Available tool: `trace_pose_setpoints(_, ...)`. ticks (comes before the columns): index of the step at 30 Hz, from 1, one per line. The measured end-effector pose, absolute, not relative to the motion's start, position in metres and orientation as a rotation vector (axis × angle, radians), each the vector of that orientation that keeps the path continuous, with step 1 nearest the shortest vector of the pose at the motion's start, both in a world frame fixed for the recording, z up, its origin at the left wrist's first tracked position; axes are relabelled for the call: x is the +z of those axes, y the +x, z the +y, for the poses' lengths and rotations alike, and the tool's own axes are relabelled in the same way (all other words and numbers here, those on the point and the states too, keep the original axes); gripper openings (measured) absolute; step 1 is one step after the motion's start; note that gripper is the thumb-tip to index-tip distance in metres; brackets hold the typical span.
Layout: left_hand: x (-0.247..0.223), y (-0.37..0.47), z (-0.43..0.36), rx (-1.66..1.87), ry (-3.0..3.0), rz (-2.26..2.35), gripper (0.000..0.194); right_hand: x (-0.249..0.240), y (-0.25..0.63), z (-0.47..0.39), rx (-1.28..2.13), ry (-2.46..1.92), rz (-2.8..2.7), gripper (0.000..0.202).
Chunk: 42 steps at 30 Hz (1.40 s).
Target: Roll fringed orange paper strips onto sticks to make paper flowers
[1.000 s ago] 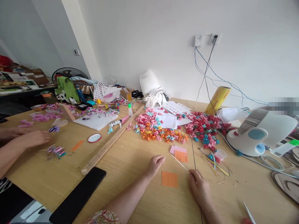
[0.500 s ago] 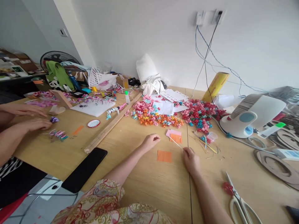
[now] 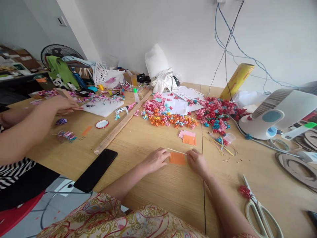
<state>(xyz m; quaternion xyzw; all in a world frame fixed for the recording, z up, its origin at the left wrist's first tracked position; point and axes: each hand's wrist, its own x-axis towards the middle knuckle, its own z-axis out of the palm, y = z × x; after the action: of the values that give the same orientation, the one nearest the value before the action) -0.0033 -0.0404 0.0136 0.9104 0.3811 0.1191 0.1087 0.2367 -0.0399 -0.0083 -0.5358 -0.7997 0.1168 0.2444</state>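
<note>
Our left hand (image 3: 156, 159) and right hand (image 3: 197, 161) pinch a thin stick (image 3: 177, 151) over an orange paper square (image 3: 177, 158). Scissors (image 3: 259, 211) lie near right.

We can read no text: the white sheets (image 3: 188, 95) by the paper flowers (image 3: 170, 117) carry dark print, too small to make out.

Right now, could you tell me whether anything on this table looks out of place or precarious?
Yes: the black phone lies with a corner past the table edge, and the scissors lie open near the right hand.
</note>
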Motion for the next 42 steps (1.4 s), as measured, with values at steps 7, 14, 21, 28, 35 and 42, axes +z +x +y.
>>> trace_pose_setpoints(7, 0.003, 0.001, -0.042, 0.516, 2.700, 1.121, 0.033, -0.011, 0.215, -0.050, 0.277, -1.490, -2.227, 0.020)
trace_pose_setpoints(14, -0.004, -0.001, -0.038, 0.528, 2.719, 1.086, 0.027, -0.012, 0.209, -0.057, 0.197, -1.410, -2.282, 0.023)
trace_pose_setpoints(21, -0.006, 0.002, -0.040, 0.512, 2.715, 1.091, 0.028, -0.016, 0.212, -0.055, 0.175, -1.374, -2.315, 0.022)
trace_pose_setpoints(28, -0.014, 0.002, -0.037, 0.447, 2.759, 1.136, 0.017, -0.015, 0.210, -0.056, 0.184, -1.389, -2.339, 0.022)
trace_pose_setpoints(35, -0.020, 0.003, -0.036, 0.422, 2.867, 1.113, 0.010, -0.015, 0.211, -0.056, 0.188, -1.398, -2.336, 0.023)
trace_pose_setpoints(42, -0.025, 0.003, -0.034, 0.431, 2.902, 1.107, 0.014, -0.012, 0.209, -0.057, 0.185, -1.426, -2.357, 0.022)
